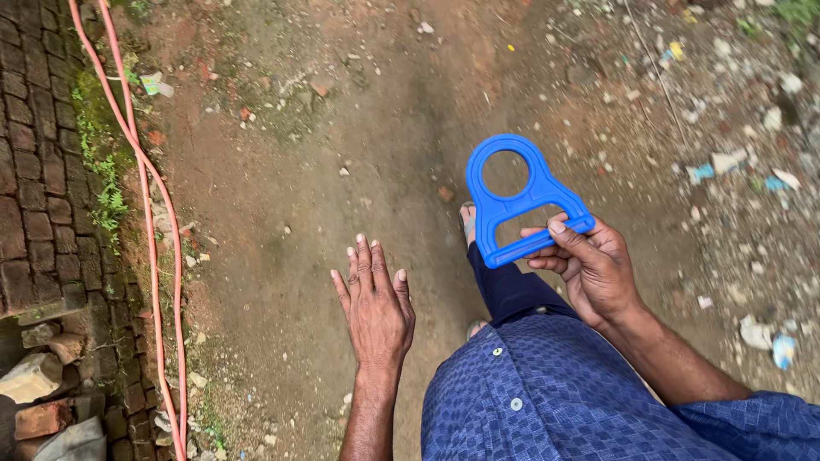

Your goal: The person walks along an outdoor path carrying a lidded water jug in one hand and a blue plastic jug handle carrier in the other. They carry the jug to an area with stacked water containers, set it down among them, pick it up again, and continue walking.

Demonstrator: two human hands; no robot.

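The right hand (594,269) has its fingers (568,235) closed round the bottom bar of a blue handle (521,203), a flat plastic piece with a round ring at its far end; its long axis runs up and slightly left, away from the body, above a sandalled foot on the dirt path (342,154). The left hand (374,303) hangs open and empty, fingers spread and pointing forward, well to the left of the handle, with an orange hose (152,239) and a brick edging (38,196) farther left.
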